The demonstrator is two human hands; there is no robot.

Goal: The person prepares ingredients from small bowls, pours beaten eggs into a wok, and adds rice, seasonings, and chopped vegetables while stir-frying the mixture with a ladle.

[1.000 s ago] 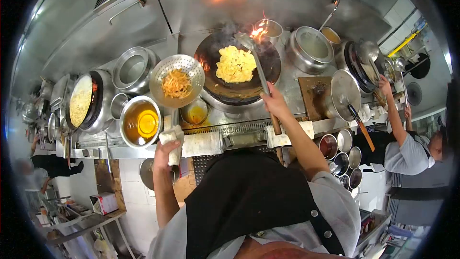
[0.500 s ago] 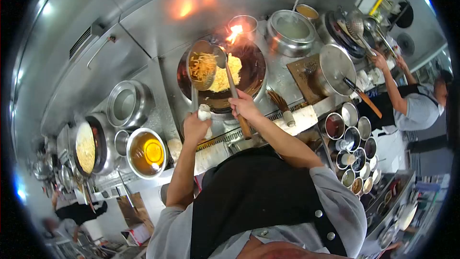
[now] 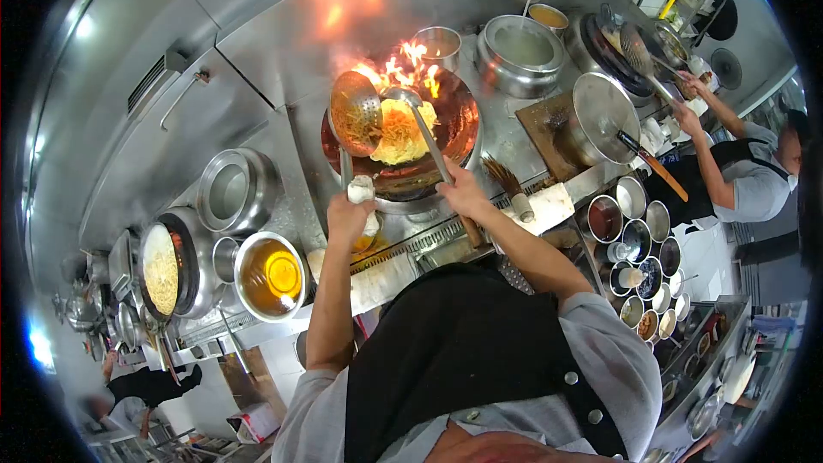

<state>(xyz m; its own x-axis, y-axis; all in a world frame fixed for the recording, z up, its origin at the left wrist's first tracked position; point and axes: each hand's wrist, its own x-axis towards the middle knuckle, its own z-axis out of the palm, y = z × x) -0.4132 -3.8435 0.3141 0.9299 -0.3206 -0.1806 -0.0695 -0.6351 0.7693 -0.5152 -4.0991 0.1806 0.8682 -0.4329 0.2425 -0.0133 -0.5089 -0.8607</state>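
Note:
My left hand (image 3: 346, 219) is wrapped round the handle of a perforated strainer (image 3: 353, 101), with a white cloth (image 3: 361, 190) bunched at its fingers. The strainer is tilted over the left part of a wok (image 3: 465, 111), and some shreds cling at its lower rim. My right hand (image 3: 465, 197) grips a ladle (image 3: 431, 139) by its wooden end. The ladle's bowl sits beside the strainer's rim. Yellow, egg-like food (image 3: 410, 147) lies in the wok with brown shreds on it. Flames (image 3: 411, 64) rise at the wok's far edge.
A bowl of oil (image 3: 283, 307) and a steel pot (image 3: 206, 197) stand left. A brush (image 3: 507, 187) lies right of the wok; beyond are a large pot (image 3: 519, 56), a strainer pan (image 3: 600, 111) and several seasoning tins (image 3: 605, 216). A co-worker (image 3: 737, 180) works at the right.
The strainer has tipped and its brown shreds have dropped onto the yellow food. Flames have grown much larger. My right hand and the ladle have shifted slightly right.

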